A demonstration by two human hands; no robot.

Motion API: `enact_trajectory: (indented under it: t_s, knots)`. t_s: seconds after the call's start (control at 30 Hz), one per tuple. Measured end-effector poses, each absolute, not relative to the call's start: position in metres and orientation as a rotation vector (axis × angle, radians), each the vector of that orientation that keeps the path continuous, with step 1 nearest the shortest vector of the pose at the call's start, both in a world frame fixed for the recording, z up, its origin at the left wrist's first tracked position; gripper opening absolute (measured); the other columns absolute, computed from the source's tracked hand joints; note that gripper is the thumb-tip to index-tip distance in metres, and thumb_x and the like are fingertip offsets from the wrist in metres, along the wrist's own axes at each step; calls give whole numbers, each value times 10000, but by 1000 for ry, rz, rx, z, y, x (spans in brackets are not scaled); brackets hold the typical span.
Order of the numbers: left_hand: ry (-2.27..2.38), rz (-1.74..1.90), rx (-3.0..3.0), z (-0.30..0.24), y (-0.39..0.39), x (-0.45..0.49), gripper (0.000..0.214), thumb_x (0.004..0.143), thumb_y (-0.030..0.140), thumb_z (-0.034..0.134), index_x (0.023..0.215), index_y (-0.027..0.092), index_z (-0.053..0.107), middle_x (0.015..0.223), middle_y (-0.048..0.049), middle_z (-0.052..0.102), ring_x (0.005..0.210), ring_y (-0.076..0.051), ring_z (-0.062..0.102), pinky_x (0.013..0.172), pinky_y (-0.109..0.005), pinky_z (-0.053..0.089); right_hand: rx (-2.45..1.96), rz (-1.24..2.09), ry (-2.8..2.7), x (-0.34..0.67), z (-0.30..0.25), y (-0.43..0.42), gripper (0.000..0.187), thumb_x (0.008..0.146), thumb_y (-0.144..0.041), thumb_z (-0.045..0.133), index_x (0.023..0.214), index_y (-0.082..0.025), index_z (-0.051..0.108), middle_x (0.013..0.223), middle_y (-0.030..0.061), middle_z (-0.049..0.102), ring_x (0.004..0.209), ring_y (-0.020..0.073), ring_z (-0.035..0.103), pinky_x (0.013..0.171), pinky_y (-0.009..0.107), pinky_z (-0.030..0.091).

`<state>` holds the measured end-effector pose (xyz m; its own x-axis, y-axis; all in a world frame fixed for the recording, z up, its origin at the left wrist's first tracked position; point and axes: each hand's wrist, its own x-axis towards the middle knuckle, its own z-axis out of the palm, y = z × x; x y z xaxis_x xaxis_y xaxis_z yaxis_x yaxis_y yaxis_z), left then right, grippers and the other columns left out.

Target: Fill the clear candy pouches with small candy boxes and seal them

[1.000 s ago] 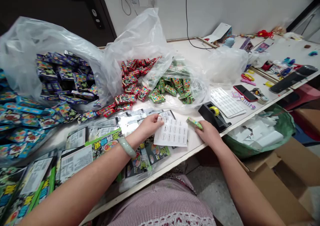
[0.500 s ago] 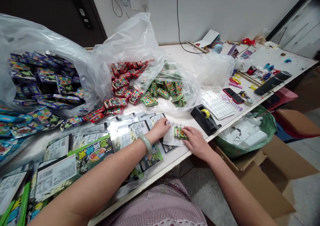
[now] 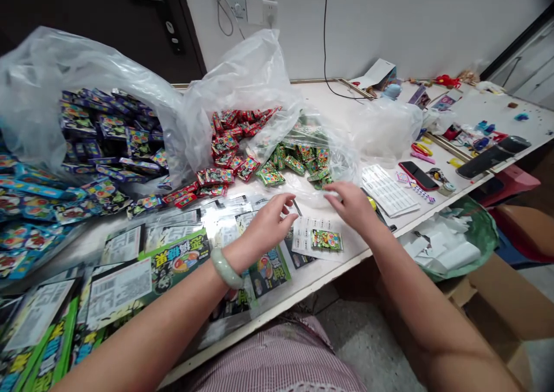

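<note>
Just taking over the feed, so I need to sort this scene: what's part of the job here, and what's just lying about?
In use: left hand, right hand, sticker sheet, green packet on it, printed cards.
Lying about: red-cased phone, scissors, green bag of white scraps.

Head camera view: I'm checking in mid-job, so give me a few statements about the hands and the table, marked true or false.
The left hand grips the green packet. False: the left hand holds nothing, and the packet lies on the sticker sheet.
A bangle sits on the left wrist. True.
The right hand rests flat on the sticker sheet. False: it is lifted off the sheet and empty.
A phone lies on the table. True.
The red packets are inside a cardboard box. False: they spill out of a clear plastic bag onto the table.
</note>
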<state>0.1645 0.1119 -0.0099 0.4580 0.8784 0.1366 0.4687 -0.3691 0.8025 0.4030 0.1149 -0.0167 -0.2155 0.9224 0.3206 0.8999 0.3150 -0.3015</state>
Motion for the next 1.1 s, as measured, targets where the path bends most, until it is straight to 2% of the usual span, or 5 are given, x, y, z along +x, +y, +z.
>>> enact_trajectory:
  t_s: [0.2, 0.5, 0.63, 0.97, 1.1]
  knots:
    - [1060, 837, 1952, 14, 84, 117, 178, 886, 274, 540, 1033, 214, 621, 995, -49, 662, 861, -182, 621, 748, -321, 506, -1849, 130, -2083, 384, -2, 209, 70, 755, -108, 636, 757, -164, 678, 877, 136, 673, 1031, 317, 544, 929, 472, 347]
    - [1175, 1012, 1293, 5, 56, 47, 286, 814, 348, 636, 1050, 187, 627, 954, -59, 688, 843, -176, 650, 782, -311, 528, -1439, 1033, -1910, 321, -4, 141, 378, 859, -535, 498, 779, -181, 604, 646, -23, 535, 573, 127, 500, 571, 264, 417]
    - [1104, 1073, 1121, 6, 48, 44, 404, 771, 319, 683, 1135, 178, 582, 980, -55, 656, 814, -150, 636, 693, -267, 521, -1165, 1552, -1631, 275, 5, 107, 306, 762, -480, 659, 794, -181, 605, 665, -36, 524, 579, 107, 456, 564, 249, 386]
    - [1081, 1182, 852, -11, 23, 21, 348, 761, 338, 705, 1032, 142, 607, 800, -19, 653, 632, -110, 621, 629, -261, 515, -1071, 1729, -1529, 229, -13, 90, 328, 718, -490, 719, 823, -199, 608, 669, -42, 549, 568, 110, 489, 560, 255, 414]
    - [996, 1233, 797, -15, 19, 20, 311, 781, 312, 709, 1035, 147, 640, 893, -40, 669, 642, -100, 622, 661, -267, 524, -886, 1720, -1636, 227, -18, 78, 441, 740, -580, 680, 1008, -235, 618, 980, 46, 675, 866, 206, 640, 753, 354, 520]
